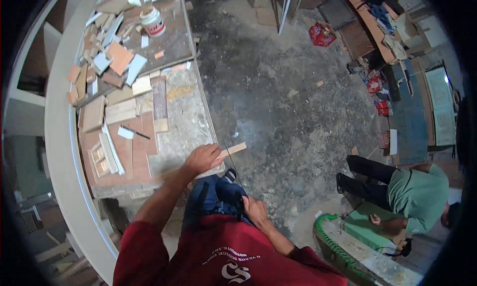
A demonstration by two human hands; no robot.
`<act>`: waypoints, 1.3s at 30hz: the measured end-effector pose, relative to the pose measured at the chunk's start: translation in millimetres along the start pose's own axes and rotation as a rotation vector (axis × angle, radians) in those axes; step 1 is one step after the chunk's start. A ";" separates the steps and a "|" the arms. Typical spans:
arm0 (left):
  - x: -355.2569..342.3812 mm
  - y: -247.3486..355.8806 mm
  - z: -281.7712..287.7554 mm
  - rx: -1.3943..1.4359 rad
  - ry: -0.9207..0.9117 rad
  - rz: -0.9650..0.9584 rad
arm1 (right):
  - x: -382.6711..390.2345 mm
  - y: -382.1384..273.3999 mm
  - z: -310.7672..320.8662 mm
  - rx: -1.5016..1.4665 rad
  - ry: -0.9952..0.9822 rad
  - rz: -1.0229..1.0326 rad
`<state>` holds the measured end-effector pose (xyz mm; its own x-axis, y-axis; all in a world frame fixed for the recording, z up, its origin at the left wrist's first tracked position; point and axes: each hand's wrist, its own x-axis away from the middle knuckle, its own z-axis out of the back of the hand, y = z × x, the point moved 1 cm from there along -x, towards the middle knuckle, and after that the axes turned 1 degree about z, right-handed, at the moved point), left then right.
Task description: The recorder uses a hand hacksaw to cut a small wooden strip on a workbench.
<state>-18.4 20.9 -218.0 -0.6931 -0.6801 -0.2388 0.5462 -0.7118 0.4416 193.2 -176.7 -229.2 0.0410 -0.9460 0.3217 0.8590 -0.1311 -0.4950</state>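
Note:
My left hand (202,158) is closed around a narrow strip of pale wood (237,148), pressing it at the workbench's (191,119) near right corner. The strip's end sticks out past the bench edge. My right hand (256,210) is closed in front of my right thigh, around the dark handle of what looks like a handsaw (233,165). Its blade appears edge-on as a thin dark line that crosses the strip just right of my left fingers. How deep the blade sits in the wood cannot be made out.
Wood offcuts (119,57), an open glue jar (152,22), a black pencil (135,132) and a small wooden frame (102,159) lie on the bench. At right, a person in a green shirt (415,194) bends near a green coiled hose (330,244). A red box (322,34) stands on the floor.

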 end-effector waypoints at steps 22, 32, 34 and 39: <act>-33.6 134.8 269.3 -0.482 0.669 0.024 | -119.2 -121.5 151.4 -0.151 0.609 0.772; -6.7 156.2 299.0 -0.586 0.808 -0.012 | -122.3 -167.8 179.9 -0.155 0.670 0.916; -2.2 155.9 302.4 -0.592 0.840 -0.011 | -121.6 -171.8 186.6 -0.170 0.675 0.943; 9.4 148.9 302.9 -0.592 0.891 0.001 | -121.6 -169.7 193.4 -0.165 0.699 1.001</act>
<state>-86.1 -38.3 107.5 -0.2297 -0.3936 -0.8901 0.8540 -0.5201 0.0097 141.2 18.0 -28.2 0.3184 -0.5997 -0.7342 0.5293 0.7550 -0.3871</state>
